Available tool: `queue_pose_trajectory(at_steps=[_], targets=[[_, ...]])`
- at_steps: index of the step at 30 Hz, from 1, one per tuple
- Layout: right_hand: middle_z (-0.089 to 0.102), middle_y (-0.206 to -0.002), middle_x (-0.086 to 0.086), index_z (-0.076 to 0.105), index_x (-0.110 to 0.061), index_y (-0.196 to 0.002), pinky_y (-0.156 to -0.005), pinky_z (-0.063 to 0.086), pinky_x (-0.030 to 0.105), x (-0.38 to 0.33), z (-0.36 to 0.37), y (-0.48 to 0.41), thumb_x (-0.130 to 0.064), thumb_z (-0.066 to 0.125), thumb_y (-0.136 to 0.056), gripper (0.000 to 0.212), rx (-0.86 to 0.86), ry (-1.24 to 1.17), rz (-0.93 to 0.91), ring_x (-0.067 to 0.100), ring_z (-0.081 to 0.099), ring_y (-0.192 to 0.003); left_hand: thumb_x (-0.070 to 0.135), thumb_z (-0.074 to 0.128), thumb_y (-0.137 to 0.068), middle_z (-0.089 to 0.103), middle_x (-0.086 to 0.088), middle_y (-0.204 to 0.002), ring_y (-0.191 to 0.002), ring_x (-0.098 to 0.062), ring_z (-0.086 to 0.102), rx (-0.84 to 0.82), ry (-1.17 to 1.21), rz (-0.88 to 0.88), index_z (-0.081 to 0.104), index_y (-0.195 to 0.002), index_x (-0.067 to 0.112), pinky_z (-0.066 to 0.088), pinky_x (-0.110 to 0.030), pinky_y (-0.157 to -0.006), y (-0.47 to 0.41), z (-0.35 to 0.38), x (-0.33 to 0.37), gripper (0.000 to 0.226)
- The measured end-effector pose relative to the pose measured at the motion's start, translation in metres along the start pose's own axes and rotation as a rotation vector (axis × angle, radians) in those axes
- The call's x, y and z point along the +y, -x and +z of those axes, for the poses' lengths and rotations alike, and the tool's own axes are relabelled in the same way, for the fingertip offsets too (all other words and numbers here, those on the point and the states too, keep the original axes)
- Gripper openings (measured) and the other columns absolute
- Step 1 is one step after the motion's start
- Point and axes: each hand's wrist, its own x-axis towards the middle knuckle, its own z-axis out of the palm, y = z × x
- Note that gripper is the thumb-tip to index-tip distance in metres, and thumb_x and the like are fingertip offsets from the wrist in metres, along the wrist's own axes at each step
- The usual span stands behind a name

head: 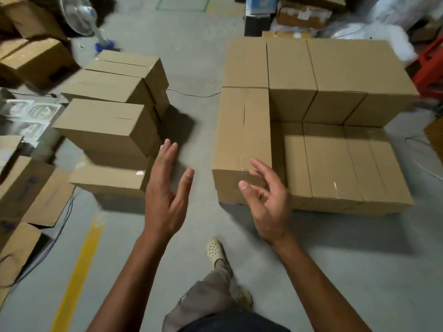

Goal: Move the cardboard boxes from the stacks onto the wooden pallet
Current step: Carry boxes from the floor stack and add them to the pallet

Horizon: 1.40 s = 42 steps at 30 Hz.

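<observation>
Between the stacks (pixel 112 164) and the loaded boxes (pixel 335 164), left hand (pixel 165 195) and right hand (pixel 268 202) hover empty, fingers (pixel 167 152) apart. The skewed top box (pixel 100 121) could topple if grabbed carelessly.

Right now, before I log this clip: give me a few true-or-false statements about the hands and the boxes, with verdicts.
1. Both hands hold nothing. True: the left hand and right hand are empty.
2. The left hand grips a box. False: it is in the air, apart from the left stacks.
3. All boxes on the right reach one height. False: the near right boxes sit lower than the far rows.
4. A fan stands beyond the left stacks. True.
</observation>
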Motion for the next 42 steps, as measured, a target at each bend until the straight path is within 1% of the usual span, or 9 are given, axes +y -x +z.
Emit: queue_pose_trajectory(at_steps=[7, 13, 17, 19, 22, 25, 30, 36, 42], targets=[[0.056, -0.129, -0.024, 0.051, -0.047, -0.127, -0.087, 0.052, 0.015, -0.008, 0.041, 0.002, -0.052, 0.059, -0.087, 0.041, -0.221, 0.032, -0.007, -0.006, 0.054, -0.120, 0.040, 0.048, -0.100, 0.037, -0.006, -0.159, -0.147, -0.019, 0.034, 0.116, -0.133, -0.110, 0.039, -0.151, 0.016, 0.033, -0.046, -0.118, 0.039, -0.029, -0.034, 0.057], [0.064, -0.122, -0.014, 0.058, -0.040, -0.123, -0.079, 0.046, 0.004, -0.008, 0.105, -0.043, -0.042, 0.062, -0.089, 0.034, -0.335, -0.002, 0.028, -0.004, 0.059, -0.113, 0.041, 0.047, -0.101, 0.038, -0.005, -0.158, -0.146, -0.015, 0.033, 0.206, -0.178, -0.161, 0.039, -0.151, 0.018, 0.028, -0.029, -0.117, 0.010, -0.054, -0.073, 0.055], [0.064, -0.125, -0.012, 0.060, -0.036, -0.125, -0.078, 0.045, 0.002, -0.004, 0.166, -0.089, -0.034, 0.065, -0.096, 0.030, -0.403, -0.016, 0.044, 0.000, 0.060, -0.115, 0.043, 0.047, -0.101, 0.036, -0.004, -0.159, -0.146, -0.017, 0.032, 0.253, -0.201, -0.210, 0.036, -0.152, 0.022, 0.030, -0.035, -0.117, -0.036, -0.078, -0.117, 0.057], [0.064, -0.126, -0.012, 0.060, -0.034, -0.125, -0.083, 0.047, 0.007, -0.002, 0.204, -0.118, -0.036, 0.064, -0.095, 0.030, -0.426, -0.032, 0.051, 0.000, 0.060, -0.113, 0.044, 0.046, -0.100, 0.035, -0.005, -0.159, -0.147, -0.020, 0.032, 0.257, -0.229, -0.217, 0.035, -0.153, 0.021, 0.030, -0.038, -0.117, -0.067, -0.091, -0.144, 0.058], [0.066, -0.125, -0.013, 0.064, -0.029, -0.126, -0.095, 0.056, 0.032, -0.002, 0.268, -0.163, -0.044, 0.063, -0.088, 0.041, -0.420, -0.107, 0.125, 0.000, 0.064, -0.111, 0.049, 0.044, -0.098, 0.035, -0.007, -0.160, -0.148, -0.021, 0.030, 0.250, -0.260, -0.258, 0.036, -0.153, 0.019, 0.028, -0.038, -0.118, -0.116, -0.112, -0.188, 0.062], [0.067, -0.124, -0.011, 0.064, -0.026, -0.126, -0.099, 0.056, 0.043, -0.002, 0.331, -0.208, -0.037, 0.067, -0.092, 0.036, -0.411, -0.147, 0.189, -0.001, 0.065, -0.109, 0.054, 0.041, -0.098, 0.035, -0.005, -0.160, -0.148, -0.020, 0.030, 0.232, -0.259, -0.320, 0.034, -0.154, 0.022, 0.030, -0.041, -0.119, -0.165, -0.136, -0.230, 0.064], [0.068, -0.119, -0.011, 0.064, -0.029, -0.122, -0.100, 0.055, 0.045, -0.005, 0.406, -0.271, -0.028, 0.067, -0.097, 0.025, -0.414, -0.142, 0.250, 0.004, 0.067, -0.108, 0.052, 0.040, -0.096, 0.039, -0.008, -0.157, -0.146, -0.024, 0.034, 0.240, -0.199, -0.453, 0.037, -0.152, 0.019, 0.031, -0.045, -0.118, -0.229, -0.169, -0.284, 0.066], [0.068, -0.118, -0.006, 0.064, -0.027, -0.122, -0.100, 0.054, 0.047, 0.009, 0.460, -0.349, -0.029, 0.066, -0.096, 0.026, -0.459, -0.065, 0.275, 0.012, 0.066, -0.111, 0.038, 0.047, -0.105, 0.040, -0.010, -0.156, -0.143, -0.024, 0.037, 0.300, -0.141, -0.584, 0.038, -0.152, 0.012, 0.029, -0.029, -0.109, -0.296, -0.180, -0.339, 0.055], [0.067, -0.116, -0.007, 0.062, -0.024, -0.126, -0.100, 0.055, 0.047, 0.045, 0.517, -0.442, -0.032, 0.067, -0.095, 0.032, -0.571, 0.050, 0.303, 0.014, 0.064, -0.112, 0.041, 0.047, -0.104, 0.043, -0.005, -0.154, -0.140, -0.023, 0.042, 0.454, 0.055, -0.790, 0.040, -0.151, 0.016, 0.037, -0.042, -0.113, -0.367, -0.172, -0.398, 0.053]])
